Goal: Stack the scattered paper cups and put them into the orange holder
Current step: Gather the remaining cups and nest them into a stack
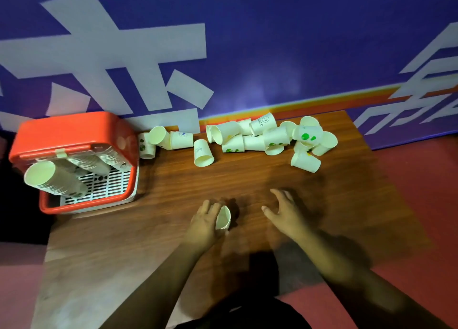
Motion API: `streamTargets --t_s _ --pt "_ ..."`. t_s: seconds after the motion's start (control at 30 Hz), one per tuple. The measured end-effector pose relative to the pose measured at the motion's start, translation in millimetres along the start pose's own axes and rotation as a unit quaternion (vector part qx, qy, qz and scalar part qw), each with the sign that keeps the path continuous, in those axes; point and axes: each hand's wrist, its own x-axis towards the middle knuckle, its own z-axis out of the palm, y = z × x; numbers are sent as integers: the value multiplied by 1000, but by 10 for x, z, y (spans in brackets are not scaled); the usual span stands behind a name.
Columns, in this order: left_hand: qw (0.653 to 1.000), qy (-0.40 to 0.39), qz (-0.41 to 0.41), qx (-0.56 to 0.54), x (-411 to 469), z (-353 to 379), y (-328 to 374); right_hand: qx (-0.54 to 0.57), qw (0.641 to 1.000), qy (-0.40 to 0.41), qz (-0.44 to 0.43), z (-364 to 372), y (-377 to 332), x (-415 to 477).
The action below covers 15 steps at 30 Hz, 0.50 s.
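While the left hand [207,221] curls its fingers round one paper cup [223,217] at the near middle of the table [148,242], the cup's mouth turned right, the right hand [285,212] hovers close by with fingers spread wide, holding nothing. Farther off, the scattered cups [260,136] lie along the far edge (mostly tipped on their sides), and the free right hand looks nearer that heap. At the far left sits the orange holder [74,135], with stacks inside.
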Motion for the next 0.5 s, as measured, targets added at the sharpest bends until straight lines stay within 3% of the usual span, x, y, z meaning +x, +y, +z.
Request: streamTargets --t_s 0.1,0.23,0.33,0.5 --pt "999 -33 -7 10 47 92 -29 2 1000 -4 -7 -104 109 215" --pt "999 -22 -40 24 87 11 5 -39 999 28 -15 -296 298 580" --pt "990 53 -125 -46 292 -176 74 -93 993 66 -16 -466 433 916" --pt "961 139 -231 -55 1040 -380 52 -189 976 110 -1 -694 609 1425"
